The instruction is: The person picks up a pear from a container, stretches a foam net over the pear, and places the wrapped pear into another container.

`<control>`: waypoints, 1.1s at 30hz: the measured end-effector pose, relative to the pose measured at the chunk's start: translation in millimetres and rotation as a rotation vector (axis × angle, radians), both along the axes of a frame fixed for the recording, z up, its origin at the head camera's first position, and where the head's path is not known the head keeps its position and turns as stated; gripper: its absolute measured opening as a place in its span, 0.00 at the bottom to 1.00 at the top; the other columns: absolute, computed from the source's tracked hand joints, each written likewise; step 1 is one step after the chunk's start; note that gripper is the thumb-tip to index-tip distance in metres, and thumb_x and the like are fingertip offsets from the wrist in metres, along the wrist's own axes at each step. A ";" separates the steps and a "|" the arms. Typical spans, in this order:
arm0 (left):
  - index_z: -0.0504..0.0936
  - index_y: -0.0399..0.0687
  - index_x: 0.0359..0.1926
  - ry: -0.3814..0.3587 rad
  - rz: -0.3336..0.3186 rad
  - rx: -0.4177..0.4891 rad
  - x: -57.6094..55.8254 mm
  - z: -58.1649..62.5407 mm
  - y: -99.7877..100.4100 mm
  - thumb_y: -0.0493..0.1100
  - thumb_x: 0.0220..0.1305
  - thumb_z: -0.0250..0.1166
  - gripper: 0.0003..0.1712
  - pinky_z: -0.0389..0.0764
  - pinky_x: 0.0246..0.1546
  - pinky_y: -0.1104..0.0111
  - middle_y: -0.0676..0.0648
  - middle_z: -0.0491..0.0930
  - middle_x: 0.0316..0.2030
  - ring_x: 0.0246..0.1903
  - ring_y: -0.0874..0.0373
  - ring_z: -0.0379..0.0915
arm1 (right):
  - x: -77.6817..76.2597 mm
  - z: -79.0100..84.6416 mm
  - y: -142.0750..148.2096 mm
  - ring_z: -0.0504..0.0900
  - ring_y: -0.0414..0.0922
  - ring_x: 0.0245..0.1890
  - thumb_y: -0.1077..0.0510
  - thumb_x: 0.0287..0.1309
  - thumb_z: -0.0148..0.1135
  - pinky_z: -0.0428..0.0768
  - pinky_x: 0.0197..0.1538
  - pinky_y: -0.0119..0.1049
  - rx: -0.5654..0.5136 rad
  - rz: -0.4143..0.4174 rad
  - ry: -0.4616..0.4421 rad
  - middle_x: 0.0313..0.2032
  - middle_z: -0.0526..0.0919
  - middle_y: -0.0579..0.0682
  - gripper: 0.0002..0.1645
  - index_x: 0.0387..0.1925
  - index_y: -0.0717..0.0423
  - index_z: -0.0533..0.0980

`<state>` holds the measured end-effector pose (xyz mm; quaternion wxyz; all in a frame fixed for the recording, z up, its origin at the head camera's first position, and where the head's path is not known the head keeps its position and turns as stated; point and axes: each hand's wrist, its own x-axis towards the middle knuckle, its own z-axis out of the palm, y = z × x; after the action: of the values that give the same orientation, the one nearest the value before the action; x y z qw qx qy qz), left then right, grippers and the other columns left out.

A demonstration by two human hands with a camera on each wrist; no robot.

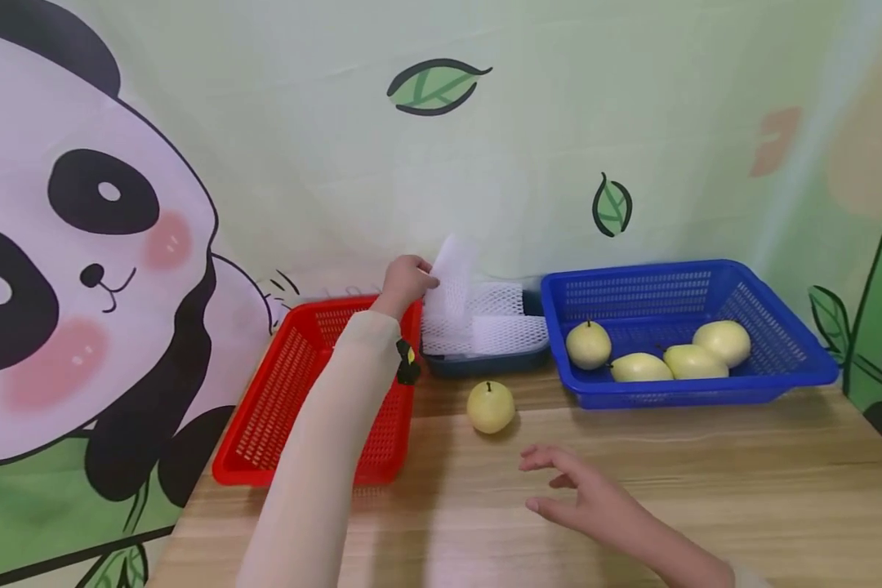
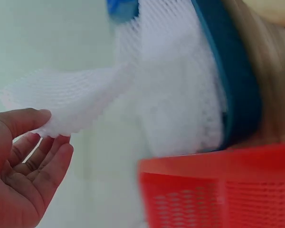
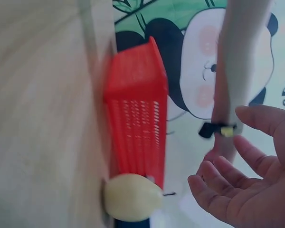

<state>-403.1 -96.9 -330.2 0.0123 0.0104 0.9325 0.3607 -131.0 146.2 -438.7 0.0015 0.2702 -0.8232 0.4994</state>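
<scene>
Fingers of the left hand (image 1: 407, 286) pinched a white foam net (image 1: 452, 278), held up over the dark teal tray (image 1: 488, 365), where more white nets (image 1: 510, 335) lay. Those of the right hand (image 1: 584, 500) were loose and parted — near a lone pear (image 1: 491, 407) on the table (image 1: 500, 531). Four pears (image 1: 696, 362) sat in the blue basket (image 1: 706, 396); the left forearm (image 1: 323, 457) partly hid the red basket's (image 1: 224, 469) inside.

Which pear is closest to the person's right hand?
The single pear standing on the wooden table, near the right hand; the other four visible pears sit inside the blue basket.
</scene>
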 end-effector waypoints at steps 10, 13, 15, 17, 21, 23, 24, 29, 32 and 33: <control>0.78 0.42 0.56 0.171 -0.210 0.050 82.5 55.0 -10.6 0.43 0.66 0.68 0.20 0.82 0.42 0.69 0.40 0.80 0.45 0.42 0.50 0.75 | -34.0 45.9 -5.9 0.72 0.18 0.55 0.70 0.51 0.73 0.83 0.50 0.26 -0.080 -0.274 0.344 0.55 0.84 0.59 0.22 0.49 0.60 0.81; 0.79 0.41 0.55 0.236 -0.237 0.054 117.8 62.8 -12.1 0.42 0.66 0.68 0.19 0.83 0.42 0.67 0.40 0.80 0.42 0.43 0.49 0.76 | -41.2 60.4 -8.0 0.70 0.17 0.55 0.69 0.54 0.72 0.79 0.52 0.20 -0.101 -0.300 0.333 0.57 0.84 0.59 0.22 0.52 0.60 0.80; 0.79 0.41 0.55 0.270 -0.232 0.072 138.2 62.2 -12.0 0.41 0.66 0.68 0.18 0.84 0.44 0.65 0.40 0.81 0.41 0.43 0.49 0.77 | -44.7 67.8 -11.9 0.70 0.16 0.56 0.70 0.55 0.72 0.77 0.54 0.18 -0.123 -0.294 0.320 0.57 0.83 0.59 0.23 0.54 0.62 0.79; 0.80 0.42 0.54 0.281 -0.203 0.102 154.4 57.5 -9.8 0.41 0.65 0.69 0.18 0.84 0.42 0.66 0.41 0.82 0.41 0.41 0.50 0.76 | -47.5 72.3 -17.9 0.72 0.20 0.56 0.70 0.55 0.71 0.75 0.56 0.15 -0.129 -0.282 0.339 0.57 0.83 0.60 0.24 0.55 0.63 0.79; 0.83 0.42 0.52 0.297 -0.137 0.201 172.6 39.1 2.5 0.42 0.64 0.70 0.17 0.83 0.41 0.69 0.41 0.82 0.38 0.39 0.51 0.75 | -51.3 76.5 -30.7 0.79 0.39 0.58 0.71 0.52 0.73 0.82 0.56 0.26 -0.079 -0.283 0.441 0.58 0.82 0.61 0.28 0.57 0.64 0.78; 0.83 0.41 0.51 0.308 -0.117 0.255 177.1 29.0 8.5 0.41 0.65 0.70 0.16 0.84 0.41 0.68 0.40 0.82 0.38 0.38 0.51 0.75 | -52.3 76.8 -36.6 0.80 0.52 0.60 0.69 0.51 0.75 0.85 0.58 0.39 -0.036 -0.289 0.473 0.59 0.81 0.61 0.31 0.59 0.63 0.77; 0.84 0.40 0.51 0.307 -0.109 0.280 178.7 24.3 11.0 0.41 0.65 0.70 0.15 0.85 0.41 0.67 0.40 0.82 0.38 0.38 0.51 0.76 | -52.2 77.0 -39.4 0.79 0.56 0.61 0.68 0.50 0.76 0.84 0.60 0.46 -0.011 -0.292 0.477 0.60 0.80 0.62 0.33 0.60 0.62 0.77; 0.84 0.38 0.51 0.286 -0.089 0.375 181.3 6.7 21.3 0.41 0.65 0.70 0.16 0.88 0.37 0.66 0.38 0.85 0.44 0.38 0.50 0.80 | -51.1 75.0 -50.3 0.73 0.64 0.68 0.62 0.51 0.78 0.78 0.65 0.61 0.110 -0.294 0.427 0.68 0.74 0.63 0.42 0.67 0.61 0.72; 0.84 0.36 0.51 0.288 -0.117 0.420 179.5 0.2 26.0 0.41 0.65 0.69 0.16 0.86 0.35 0.68 0.35 0.86 0.43 0.37 0.47 0.81 | -51.5 73.1 -53.8 0.71 0.64 0.70 0.60 0.53 0.77 0.78 0.66 0.60 0.145 -0.302 0.398 0.71 0.71 0.63 0.44 0.70 0.61 0.70; 0.84 0.36 0.52 0.281 -0.138 0.442 178.5 -1.6 27.0 0.40 0.66 0.68 0.17 0.86 0.37 0.68 0.34 0.86 0.43 0.38 0.47 0.82 | -52.2 72.7 -54.4 0.70 0.64 0.71 0.61 0.53 0.77 0.78 0.65 0.60 0.143 -0.306 0.397 0.71 0.71 0.63 0.44 0.70 0.61 0.69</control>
<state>-224.6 -69.9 -331.8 -0.0951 0.1261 0.8208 0.5490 -183.2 91.8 -365.9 0.2193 0.2346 -0.8712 0.3714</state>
